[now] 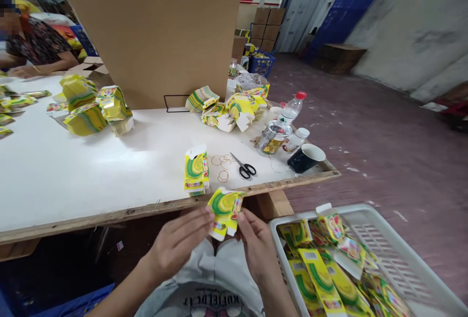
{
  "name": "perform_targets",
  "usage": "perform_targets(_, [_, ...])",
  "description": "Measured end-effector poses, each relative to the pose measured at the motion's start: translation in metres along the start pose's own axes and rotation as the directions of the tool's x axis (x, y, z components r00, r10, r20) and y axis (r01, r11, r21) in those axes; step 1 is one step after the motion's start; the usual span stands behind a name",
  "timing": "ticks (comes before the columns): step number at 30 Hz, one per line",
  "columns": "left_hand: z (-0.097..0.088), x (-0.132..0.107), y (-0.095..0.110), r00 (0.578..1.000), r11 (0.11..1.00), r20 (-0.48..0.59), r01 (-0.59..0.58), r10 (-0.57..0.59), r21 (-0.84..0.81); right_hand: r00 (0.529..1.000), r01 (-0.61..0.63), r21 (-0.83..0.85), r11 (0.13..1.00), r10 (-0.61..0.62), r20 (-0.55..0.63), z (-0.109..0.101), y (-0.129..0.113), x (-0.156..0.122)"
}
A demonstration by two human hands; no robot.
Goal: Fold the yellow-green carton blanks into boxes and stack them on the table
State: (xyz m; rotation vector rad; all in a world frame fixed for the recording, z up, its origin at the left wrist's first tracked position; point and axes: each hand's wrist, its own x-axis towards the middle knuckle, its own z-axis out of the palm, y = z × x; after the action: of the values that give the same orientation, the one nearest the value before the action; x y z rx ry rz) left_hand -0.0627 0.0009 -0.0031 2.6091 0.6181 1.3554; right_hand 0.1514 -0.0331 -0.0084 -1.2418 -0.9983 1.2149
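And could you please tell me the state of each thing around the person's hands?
Held carton, in both hands, end flaps open
Left hand, closed on it
Right hand, closed on it
Scissors, blades look closed
Red-capped bottle, capped
White-capped bottle, capped
Dark mug, uncovered
Plastic basket, partly filled with cartons

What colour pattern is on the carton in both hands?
The carton is yellow with curved green bands; best in head view.
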Motion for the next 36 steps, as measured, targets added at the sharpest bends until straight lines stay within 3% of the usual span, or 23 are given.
perform_targets(2, [0.012, -0.005, 0.017, 0.998, 0.987, 0.025, 0.057, -0.054, -0.148, 1.0, 0.001, -0.005, 1.0, -0.001, 0.0, 0.001, -0.001, 0.0])
perform_targets(3, [0.018, -0.006, 0.023, 0.984, 0.957, -0.002, 0.17, -0.175, -0.234, 1.0, 0.002, -0.023, 1.0, -0.002, -0.001, 0.0, -0.001, -0.001])
perform_targets(4, [0.023, -0.007, 0.028, 0.938, 0.887, -0.027, 0.317, -0.346, -0.337, 1.0, 0.005, -0.043, 0.999, -0.005, 0.002, 0.0, -0.001, -0.003])
perform_targets(5, [0.029, -0.006, 0.032, 0.85, 0.762, -0.011, 0.466, -0.527, -0.451, 1.0, 0.009, -0.067, 0.998, -0.008, 0.009, 0.0, 0.001, -0.005])
perform_targets(7, [0.037, -0.001, 0.037, 0.614, 0.405, 0.159, 0.67, -0.773, -0.622, 1.0, 0.016, -0.125, 0.992, -0.013, 0.026, 0.001, 0.005, -0.01])
perform_targets(9, [0.043, 0.008, 0.038, 0.444, 0.127, 0.326, 0.732, -0.835, -0.67, 0.999, 0.034, -0.187, 0.982, -0.04, -0.026, 0.003, 0.01, -0.016])
perform_targets(10, [0.045, 0.013, 0.039, 0.392, 0.048, 0.375, 0.742, -0.84, -0.668, 0.993, 0.072, -0.248, 0.966, -0.094, -0.077, 0.003, 0.011, -0.018])
perform_targets(12, [0.048, 0.02, 0.039, 0.353, -0.015, 0.412, 0.745, -0.84, -0.667, 0.958, 0.2, -0.442, 0.874, -0.27, -0.1, 0.001, 0.01, -0.02])
perform_targets(14, [0.048, 0.023, 0.038, 0.359, -0.011, 0.449, 0.772, -0.819, -0.636, 0.916, 0.352, -0.612, 0.708, -0.394, 0.07, -0.002, 0.007, -0.021])
perform_targets(15, [0.049, 0.023, 0.038, 0.371, 0.008, 0.465, 0.789, -0.804, -0.615, 0.9, 0.41, -0.649, 0.64, -0.399, 0.176, -0.003, 0.005, -0.021])
perform_targets(17, [0.049, 0.021, 0.038, 0.379, 0.024, 0.489, 0.809, -0.786, -0.588, 0.887, 0.457, -0.658, 0.599, -0.366, 0.283, -0.004, 0.003, -0.022])
perform_targets(19, [0.048, 0.018, 0.037, 0.343, -0.04, 0.527, 0.81, -0.777, -0.585, 0.891, 0.447, -0.646, 0.619, -0.37, 0.262, -0.002, 0.004, -0.023])
perform_targets(22, [0.045, 0.013, 0.036, 0.248, -0.202, 0.596, 0.784, -0.764, -0.586, 0.897, 0.432, -0.579, 0.691, -0.397, 0.195, 0.003, 0.005, -0.025])
perform_targets(26, [0.037, 0.01, 0.035, 0.015, -0.446, 0.644, 0.709, -0.765, -0.547, 0.923, 0.372, -0.516, 0.772, -0.363, 0.123, 0.005, 0.002, -0.025])
perform_targets(27, [0.035, 0.009, 0.034, -0.02, -0.485, 0.656, 0.69, -0.755, -0.538, 0.93, 0.357, -0.508, 0.784, -0.347, 0.12, 0.005, 0.001, -0.024])
perform_targets(28, [0.034, 0.009, 0.034, -0.022, -0.499, 0.666, 0.679, -0.746, -0.538, 0.935, 0.348, -0.499, 0.793, -0.331, 0.126, 0.005, -0.001, -0.024])
perform_targets(29, [0.033, 0.009, 0.035, 0.008, -0.491, 0.674, 0.679, -0.739, -0.546, 0.938, 0.344, -0.489, 0.802, -0.316, 0.142, 0.004, -0.002, -0.023])
perform_targets(31, [0.033, 0.009, 0.035, 0.105, -0.431, 0.671, 0.692, -0.734, -0.579, 0.938, 0.347, -0.466, 0.814, -0.301, 0.172, 0.002, -0.004, -0.022])
perform_targets(33, [0.034, 0.01, 0.035, 0.161, -0.368, 0.642, 0.705, -0.749, -0.606, 0.935, 0.356, -0.447, 0.821, -0.313, 0.168, 0.001, -0.005, -0.021])
perform_targets(36, [0.036, 0.011, 0.034, 0.161, -0.347, 0.607, 0.695, -0.778, -0.63, 0.928, 0.372, -0.425, 0.825, -0.343, 0.147, 0.001, -0.002, -0.022])
